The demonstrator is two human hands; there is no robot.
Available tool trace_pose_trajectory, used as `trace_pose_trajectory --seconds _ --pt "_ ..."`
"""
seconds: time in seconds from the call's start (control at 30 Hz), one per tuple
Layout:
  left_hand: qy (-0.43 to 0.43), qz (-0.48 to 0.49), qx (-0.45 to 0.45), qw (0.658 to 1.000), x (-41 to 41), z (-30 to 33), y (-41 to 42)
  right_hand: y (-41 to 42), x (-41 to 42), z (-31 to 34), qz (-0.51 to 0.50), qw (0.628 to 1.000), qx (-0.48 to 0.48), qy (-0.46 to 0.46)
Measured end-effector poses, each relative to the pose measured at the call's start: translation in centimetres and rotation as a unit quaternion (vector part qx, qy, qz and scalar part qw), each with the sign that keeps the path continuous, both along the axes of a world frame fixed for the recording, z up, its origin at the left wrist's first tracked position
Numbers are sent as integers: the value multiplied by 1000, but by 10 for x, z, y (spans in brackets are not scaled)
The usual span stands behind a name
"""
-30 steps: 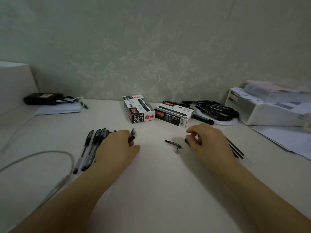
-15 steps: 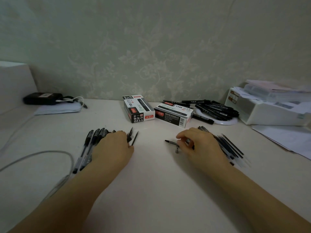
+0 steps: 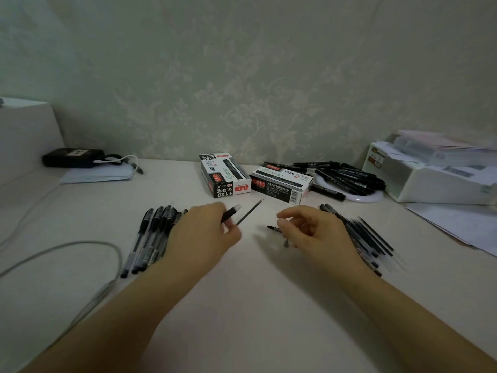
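Note:
My left hand [image 3: 204, 232] grips a black pen barrel [image 3: 231, 212], and a thin refill [image 3: 250, 211] sticks out of the same hand toward the boxes. A row of several assembled black pens [image 3: 150, 235] lies just left of that hand. My right hand [image 3: 317, 232] hovers with curled fingers over a small black pen part [image 3: 273, 228] lying on the table. The thumb tip is at that part's end; whether it pinches it is unclear. A small grey piece [image 3: 286, 242] shows below the thumb. Several loose refills [image 3: 371, 238] lie right of that hand.
Two black-and-white pen boxes [image 3: 226, 179] [image 3: 282, 184] stand behind the hands. Black markers [image 3: 349, 179] are piled on a white plate at the back right, beside a white tray with papers [image 3: 430, 184]. A grey cable [image 3: 80, 246] loops at the left; a black device [image 3: 72, 157] sits far left.
My left hand has lifted off the pen row with a barrel and refill in it. My right hand moved left off the refills to the small pen part.

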State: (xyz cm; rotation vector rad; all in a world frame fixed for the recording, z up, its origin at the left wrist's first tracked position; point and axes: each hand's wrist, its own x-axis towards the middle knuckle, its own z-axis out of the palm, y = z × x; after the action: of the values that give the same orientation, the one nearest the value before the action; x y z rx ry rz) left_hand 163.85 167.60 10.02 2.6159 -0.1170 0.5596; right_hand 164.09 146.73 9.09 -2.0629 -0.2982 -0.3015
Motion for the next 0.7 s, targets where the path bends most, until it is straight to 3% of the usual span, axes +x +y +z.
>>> trace_pose_trajectory --seconds 0.1,0.2,0.37,0.5,0.6,0.7 --pt "-80 -63 -61 993 -5 4 -12 4 -2 3 70 984 127 104" --pt "-69 -111 -34 991 -10 1 -18 8 -5 3 140 962 174 157" --pt "-51 -153 -44 986 -8 -4 -19 8 -4 0 116 968 178 130" --pt "-50 -183 -41 981 -7 -7 -17 1 2 7 20 958 273 83" --pt "-50 -196 -46 978 -7 -8 -17 -4 3 12 32 929 359 84" --pt "-49 -212 -92 972 -8 -7 -20 -1 1 11 64 922 367 103"
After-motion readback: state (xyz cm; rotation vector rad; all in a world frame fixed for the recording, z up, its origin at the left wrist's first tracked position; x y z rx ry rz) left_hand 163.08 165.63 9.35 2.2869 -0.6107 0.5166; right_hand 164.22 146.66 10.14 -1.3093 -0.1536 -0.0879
